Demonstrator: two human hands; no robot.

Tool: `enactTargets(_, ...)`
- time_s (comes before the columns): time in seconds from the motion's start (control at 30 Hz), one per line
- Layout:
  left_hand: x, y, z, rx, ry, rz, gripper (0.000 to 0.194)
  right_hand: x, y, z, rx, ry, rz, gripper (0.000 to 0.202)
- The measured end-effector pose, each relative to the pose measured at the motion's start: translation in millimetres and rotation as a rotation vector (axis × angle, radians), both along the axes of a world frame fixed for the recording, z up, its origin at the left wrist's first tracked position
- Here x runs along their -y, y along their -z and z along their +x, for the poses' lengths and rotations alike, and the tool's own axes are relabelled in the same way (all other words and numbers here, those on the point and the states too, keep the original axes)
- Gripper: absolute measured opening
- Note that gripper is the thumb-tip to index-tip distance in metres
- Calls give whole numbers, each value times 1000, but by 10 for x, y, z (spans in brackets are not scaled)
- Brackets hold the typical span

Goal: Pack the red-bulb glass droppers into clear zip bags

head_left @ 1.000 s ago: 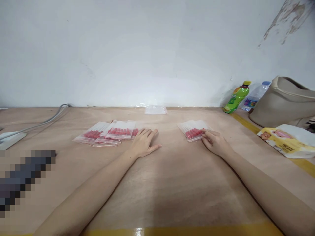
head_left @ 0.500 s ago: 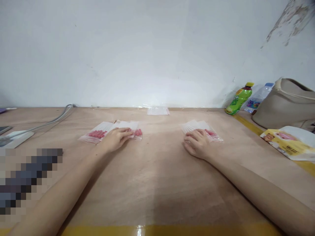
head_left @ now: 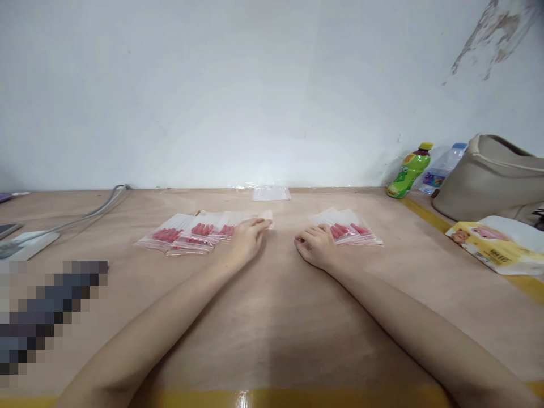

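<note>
Clear zip-lock bags with red, stick-like pieces inside lie in an overlapping row [head_left: 202,231] on the left. At this row's right end, my left hand [head_left: 247,238] has its fingers closed over another zip-lock bag [head_left: 268,215], whose pale corner sticks out past the fingertips; the rest is covered by the hand. A second overlapping group of zip-lock bags [head_left: 351,226] with red pieces lies on the right. Along that group's left edge rests my right hand [head_left: 317,245], fingers curled in, with nothing visible in them.
A flat pale bag [head_left: 271,194] lies by the wall. On the right stand a green-labelled bottle [head_left: 410,173], a clear bottle [head_left: 440,173] and a beige bag [head_left: 488,178], behind a yellow-and-white packet [head_left: 493,246]. A grey cable [head_left: 91,213] and a blurred dark object [head_left: 55,311] are on the left.
My left hand has moved right along the row, uncovering bags and reaching a bag farther right. My right hand has shifted left, showing more of the right group. The view has moved slightly.
</note>
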State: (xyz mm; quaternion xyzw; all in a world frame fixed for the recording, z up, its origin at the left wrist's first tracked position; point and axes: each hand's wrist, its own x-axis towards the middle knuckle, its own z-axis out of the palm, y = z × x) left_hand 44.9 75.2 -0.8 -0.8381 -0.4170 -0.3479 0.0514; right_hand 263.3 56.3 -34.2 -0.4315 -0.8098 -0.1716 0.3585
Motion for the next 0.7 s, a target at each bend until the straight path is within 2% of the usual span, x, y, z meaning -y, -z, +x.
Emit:
enactTargets(0.1,5,184,291,-62,62,-11,23,-8,0,41,-34,36,11,12)
enactTargets(0.2,35,271,419,-69,98,-19,23,-1,-22,67,29,31,41,17)
enactTargets(0.27,78,272,365,-57,117,-20,31,11,-45,79,105,5,74,14)
enactTargets(0.33,131,259,217,-54,146,-25,37,21,-66,87,171,-34,115,14)
enactTargets(0.5,195,266,-161,-49,205,-96,28,6,-78,72,237,-94,183,20)
enactTargets(0.7,162,265,-158,-46,208,-90,26,-19,-85,59,263,-86,141,24)
